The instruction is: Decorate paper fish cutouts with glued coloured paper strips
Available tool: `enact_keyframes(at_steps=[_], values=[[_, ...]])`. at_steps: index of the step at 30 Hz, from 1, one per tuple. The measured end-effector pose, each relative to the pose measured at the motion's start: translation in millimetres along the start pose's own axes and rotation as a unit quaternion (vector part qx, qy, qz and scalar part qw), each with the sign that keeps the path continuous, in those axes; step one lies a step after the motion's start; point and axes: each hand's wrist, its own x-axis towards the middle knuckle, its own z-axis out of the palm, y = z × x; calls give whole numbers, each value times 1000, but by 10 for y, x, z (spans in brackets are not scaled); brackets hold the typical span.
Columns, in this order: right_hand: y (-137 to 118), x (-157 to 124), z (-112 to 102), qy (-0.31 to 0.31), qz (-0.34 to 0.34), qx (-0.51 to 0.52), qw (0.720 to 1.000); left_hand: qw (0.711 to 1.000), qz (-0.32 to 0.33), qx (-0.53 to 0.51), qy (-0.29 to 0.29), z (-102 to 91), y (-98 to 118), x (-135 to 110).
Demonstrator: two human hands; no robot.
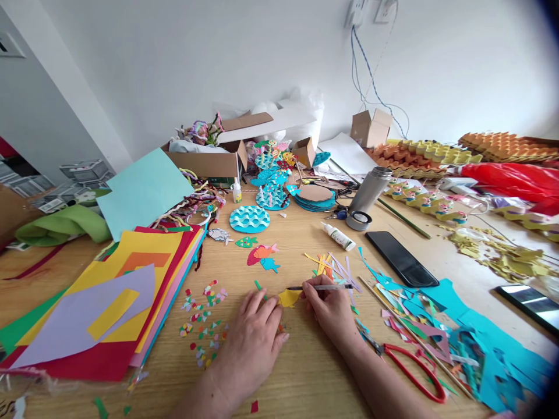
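Note:
A yellow paper fish cut-out (289,298) lies on the table between my hands. My right hand (326,304) grips a slim dark pen (335,286), its tip at the top edge of the yellow fish. Flat on the table, my left hand (257,334) has its fingers stretched out, the index fingertip at the fish's left end. A green paper strip (258,285) pokes out by the left fingertips. Beyond lie red, orange and blue paper fish (263,254) and a green one (247,242). Small confetti-like paper dots (205,323) are scattered left of my left hand.
Red-handled scissors (414,372) and blue paper scraps (471,331) lie right of my right forearm, beside a thin stick (410,334). A glue bottle (338,236), phone (402,259) and steel flask (371,189) stand or lie farther back. Coloured paper sheets (105,302) are stacked at left.

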Motion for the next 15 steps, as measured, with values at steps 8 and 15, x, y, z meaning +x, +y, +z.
enact_keyframes(at_steps=[8, 15], values=[[3, 1, 5, -10, 3, -4, 1000, 1000, 1, 6, 6, -4, 2, 6], [10, 7, 9, -2, -3, -6, 1000, 1000, 4, -1, 3, 2, -4, -5]])
